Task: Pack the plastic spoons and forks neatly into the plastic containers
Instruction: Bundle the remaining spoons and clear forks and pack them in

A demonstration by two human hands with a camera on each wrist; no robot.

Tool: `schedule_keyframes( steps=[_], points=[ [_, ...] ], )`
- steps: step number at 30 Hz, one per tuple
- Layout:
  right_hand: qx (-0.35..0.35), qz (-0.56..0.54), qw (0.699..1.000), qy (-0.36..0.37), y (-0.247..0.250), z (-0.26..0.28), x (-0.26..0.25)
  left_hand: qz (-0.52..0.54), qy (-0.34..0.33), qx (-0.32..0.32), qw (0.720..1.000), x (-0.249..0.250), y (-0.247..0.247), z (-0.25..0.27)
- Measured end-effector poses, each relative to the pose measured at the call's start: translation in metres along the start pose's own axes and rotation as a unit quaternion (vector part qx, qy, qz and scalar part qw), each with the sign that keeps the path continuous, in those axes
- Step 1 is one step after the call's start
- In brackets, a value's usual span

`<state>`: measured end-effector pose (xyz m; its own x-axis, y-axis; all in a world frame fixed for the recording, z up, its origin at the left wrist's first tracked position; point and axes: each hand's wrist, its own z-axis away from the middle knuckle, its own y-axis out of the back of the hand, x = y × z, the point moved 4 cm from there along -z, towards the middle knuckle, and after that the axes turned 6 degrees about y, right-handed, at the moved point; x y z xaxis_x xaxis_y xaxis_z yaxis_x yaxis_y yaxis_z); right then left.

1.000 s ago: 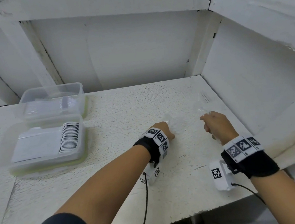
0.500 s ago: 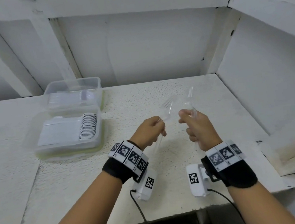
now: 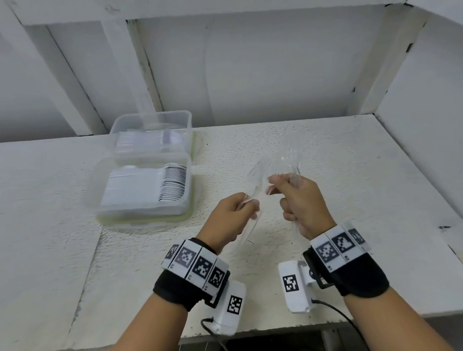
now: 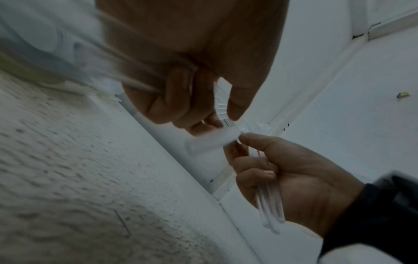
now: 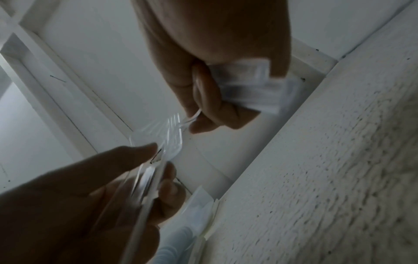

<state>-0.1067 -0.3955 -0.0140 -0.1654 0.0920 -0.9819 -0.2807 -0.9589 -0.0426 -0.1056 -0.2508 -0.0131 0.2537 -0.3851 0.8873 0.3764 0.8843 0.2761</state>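
**Both hands holding clear cutlery above the tabletop**

My left hand point(image 3: 233, 217) has its fingers curled around the handles of clear plastic forks point(image 3: 256, 174), thumb pressing them against the forefinger; the tines point up and away from me, toward my other hand. In the left wrist view the handles run back across my palm and the grip is firmly closed on them. My right hand point(image 3: 302, 200) is clamped on a second bunch of clear cutlery point(image 4: 270, 201), the handles sticking out below my curled fingers. Its upper ends are blurred, so I cannot tell whether they are forks or spoons. My right thumb and forefinger reach toward the tops of the forks in my left hand, and the two bundles meet or nearly meet there; the blur hides the exact contact.

Both hands are raised just above the white, rough-textured tabletop point(image 3: 338, 163), near its middle. Each wrist carries a black band with square markers and a small white camera box.

To my left on the tabletop stand two clear plastic containers, touching each other. The near container point(image 3: 144, 189) holds a neat row of stacked white cutlery. The far container point(image 3: 153, 132), close to the back wall, holds clear pieces that are hard to make out.
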Motion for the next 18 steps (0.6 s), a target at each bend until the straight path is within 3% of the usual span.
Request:
schedule_keyframes(
  steps=[5,10,15,18],
  points=[
    [0.042,0.009,0.999,0.028,0.009,0.003,-0.004,-0.005,0.017,0.050,0.999,-0.003,0.008,0.002],
    [-0.013,-0.021,0.997,0.069,-0.003,0.012,-0.010,-0.016,0.018,0.093,0.995,-0.009,0.009,-0.003],
    [-0.008,0.036,0.997,0.063,-0.017,0.013,0.002,-0.010,-0.034,0.087,0.996,-0.003,0.002,-0.002],
    [0.014,0.052,0.997,0.047,-0.015,0.011,0.008,0.038,-0.029,0.065,0.997,-0.005,-0.002,-0.003]
  ],
)
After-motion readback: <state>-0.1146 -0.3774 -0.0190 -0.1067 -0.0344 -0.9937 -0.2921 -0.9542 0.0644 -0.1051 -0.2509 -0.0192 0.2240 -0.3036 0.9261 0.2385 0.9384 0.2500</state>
